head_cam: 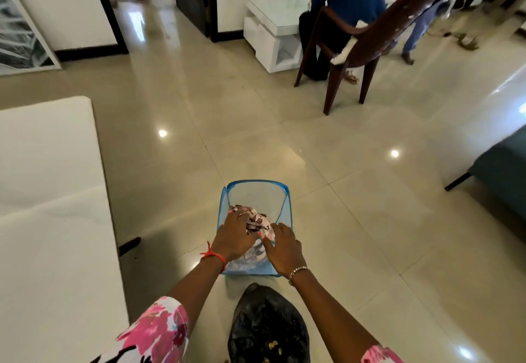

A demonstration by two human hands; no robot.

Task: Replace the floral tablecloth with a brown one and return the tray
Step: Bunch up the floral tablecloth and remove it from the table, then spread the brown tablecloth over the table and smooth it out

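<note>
A crumpled floral tablecloth [257, 220], pink and white with brown flowers, lies inside a blue mesh hamper [256, 189] standing on the tiled floor. My left hand [234, 236] is over the hamper's left side, its fingers curled into the cloth. My right hand [283, 247] rests on the cloth at the hamper's right rim, fingers spread and fairly straight. No brown tablecloth or tray is in view.
A white sofa or mattress [48, 220] fills the left side. A black bag [267, 328] sits on the floor just below the hamper. A person sits on a wooden chair [367, 40] at a white table [270, 26]; another person stands at far right. A dark bench [501, 169] is on the right.
</note>
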